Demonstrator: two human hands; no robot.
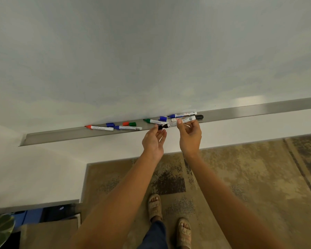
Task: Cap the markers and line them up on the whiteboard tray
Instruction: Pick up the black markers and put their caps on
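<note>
A metal whiteboard tray (pixel 250 112) runs along the bottom of the whiteboard. My right hand (pixel 189 139) pinches a white-barrelled black marker (pixel 174 124) just in front of the tray. My left hand (pixel 153 141) holds a black cap (pixel 160 127) at that marker's tip. In the tray lie an uncapped red marker (pixel 99 127), an uncapped blue marker (pixel 129 128), an uncapped green marker (pixel 153 121), another blue marker (pixel 182 115) and a marker with a black end (pixel 198 116). Loose caps lie between them: a blue cap (pixel 109 124), a red cap (pixel 125 123), a green cap (pixel 132 124) and a second blue cap (pixel 163 118).
The white wall continues below the tray down to a patterned carpet (pixel 241 177), where my sandalled feet stand. A cardboard box (pixel 48 232) and a plant leaf (pixel 0 229) sit at the lower left. The tray's right stretch (pixel 276 108) holds nothing.
</note>
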